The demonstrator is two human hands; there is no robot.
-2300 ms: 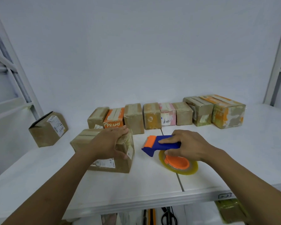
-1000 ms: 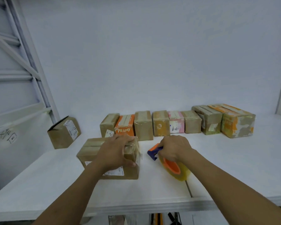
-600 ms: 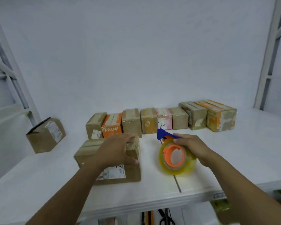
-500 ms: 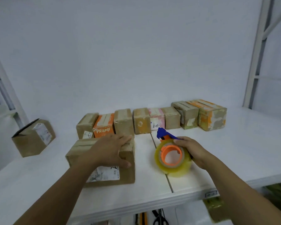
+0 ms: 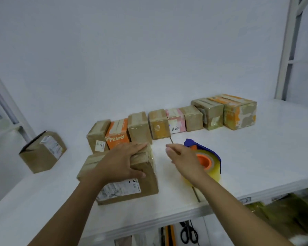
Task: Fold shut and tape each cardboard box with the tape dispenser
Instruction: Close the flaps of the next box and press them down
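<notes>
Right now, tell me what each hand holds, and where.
Left hand grips the near cardboard box across its top. Right hand, fingers straight, holds nothing.

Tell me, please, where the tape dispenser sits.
Head view: on the white table, right of centre, the tape dispenser is just beyond the right hand, right of the held box.

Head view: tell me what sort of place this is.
Probably a parcel-packing station: a row of taped cardboard boxes along a white worktable, a tape dispenser resting on it, scissors kept below its front edge, and metal racking uprights at the side.
</notes>
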